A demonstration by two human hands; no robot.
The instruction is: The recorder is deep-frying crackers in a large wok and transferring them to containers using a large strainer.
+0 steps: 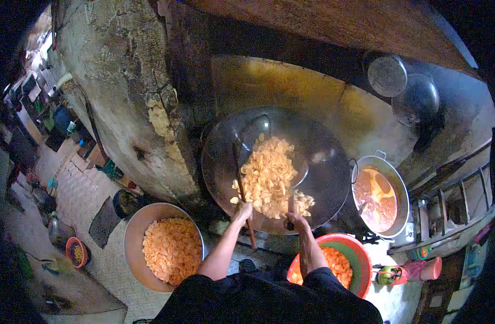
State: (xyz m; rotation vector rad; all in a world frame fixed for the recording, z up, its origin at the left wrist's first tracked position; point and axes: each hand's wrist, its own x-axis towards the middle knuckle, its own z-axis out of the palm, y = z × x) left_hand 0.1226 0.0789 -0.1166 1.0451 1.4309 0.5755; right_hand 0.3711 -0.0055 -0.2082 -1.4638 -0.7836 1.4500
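A wide dark wok [328,178] lies before me, with a heap of pale golden crisps [269,174] at its middle and near side. My left hand [242,213] grips a long dark stick-like handle [238,170] that reaches over the wok's left part; its far end is hard to make out. In my right hand [297,222] is the handle [291,202] of another tool, low over the wok's near side. A curved metal edge [303,176] shows beside the crisps, perhaps part of that tool. Some crisps lie just beyond my right hand.
At left stands a large basin [136,239] of orange-brown crisps [172,247]. A red-rimmed green basin [359,259] with brighter orange crisps [336,265] sits under my right forearm. Right of the wok is a two-handled metal pot [402,202] of reddish liquid [375,202]. A rough wall [126,81] rises at left.
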